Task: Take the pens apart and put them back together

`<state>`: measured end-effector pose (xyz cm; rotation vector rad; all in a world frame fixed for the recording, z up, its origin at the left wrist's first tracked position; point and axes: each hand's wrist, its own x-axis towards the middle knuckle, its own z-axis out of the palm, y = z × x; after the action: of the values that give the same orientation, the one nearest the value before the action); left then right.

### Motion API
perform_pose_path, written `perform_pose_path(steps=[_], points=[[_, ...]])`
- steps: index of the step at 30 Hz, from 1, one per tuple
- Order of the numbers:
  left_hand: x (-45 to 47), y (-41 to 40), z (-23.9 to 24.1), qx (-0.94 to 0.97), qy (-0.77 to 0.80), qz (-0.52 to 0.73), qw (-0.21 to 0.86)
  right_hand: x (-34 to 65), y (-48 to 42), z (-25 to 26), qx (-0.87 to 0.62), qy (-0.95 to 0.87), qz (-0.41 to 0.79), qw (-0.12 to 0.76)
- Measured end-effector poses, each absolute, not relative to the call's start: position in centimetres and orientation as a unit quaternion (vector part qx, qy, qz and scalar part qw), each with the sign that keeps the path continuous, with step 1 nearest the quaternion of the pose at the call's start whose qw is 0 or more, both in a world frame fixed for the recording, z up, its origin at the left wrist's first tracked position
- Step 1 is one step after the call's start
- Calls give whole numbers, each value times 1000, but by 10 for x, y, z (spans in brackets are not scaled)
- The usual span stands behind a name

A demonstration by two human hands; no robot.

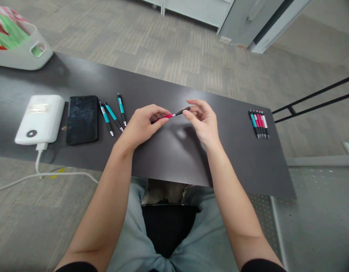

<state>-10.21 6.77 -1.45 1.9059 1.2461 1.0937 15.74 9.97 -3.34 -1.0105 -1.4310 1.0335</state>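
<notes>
Over the middle of the table, my left hand (147,122) is closed on the pink barrel (168,116) of a pen. The black grip piece (181,112) of that pen points up and to the right, its far end between the fingertips of my right hand (202,119). A short silver part shows between the pink and the black; whether the two pieces are joined cannot be made out. Left of my left hand lie three teal and black pens (121,107). Near the table's right end, several teal, pink and white pens (258,124) lie side by side in a row.
A black phone (82,120) lies beside a white power bank (40,119) with a white cable (64,174) running off the near edge. At the far left corner stands a white basket (40,56) holding coloured items. The dark table (174,162) is narrow.
</notes>
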Motion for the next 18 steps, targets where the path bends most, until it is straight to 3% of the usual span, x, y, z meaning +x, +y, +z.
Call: perform_pose_path(steps=[10, 18], points=[[-102, 68, -14, 737, 442, 423, 289, 154, 95, -29, -463, -615, 415, 485], [-103, 69, -15, 753, 424, 426, 268, 155, 85, -15, -497, -711, 294, 402]])
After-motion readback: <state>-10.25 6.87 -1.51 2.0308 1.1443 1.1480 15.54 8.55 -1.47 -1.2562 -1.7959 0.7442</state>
